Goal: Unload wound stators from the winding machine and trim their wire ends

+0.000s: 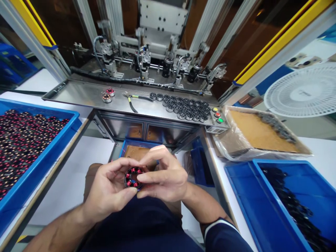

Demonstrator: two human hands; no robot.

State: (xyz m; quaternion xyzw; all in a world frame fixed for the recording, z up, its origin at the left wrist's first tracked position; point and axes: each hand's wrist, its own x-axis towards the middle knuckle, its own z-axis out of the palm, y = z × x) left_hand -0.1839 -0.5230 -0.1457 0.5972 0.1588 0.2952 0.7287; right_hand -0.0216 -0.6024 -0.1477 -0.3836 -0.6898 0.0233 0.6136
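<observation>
Between my hands, above my lap, is a ring-shaped motor stator (128, 178) with red wire coils and a dark rim. My left hand (110, 185) is closed round its left side, thumb at the lower edge. My right hand (165, 175) pinches its right side, with fingertips over the face and the rim. On the steel ledge ahead stand two wound stators (107, 97), one copper-coloured and one red. Nearby lie cutting pliers (130, 103) with black and yellow handles. Several rows of black stator cores (186, 106) fill the right part of that ledge.
A blue bin (75, 117) of wound stators stands at left. To the right are push buttons (217, 114), a plastic-lined carton (252, 129), a blue bin (244, 196) with black parts and a white fan (304, 89). The winding machine (165, 66) rises behind the ledge.
</observation>
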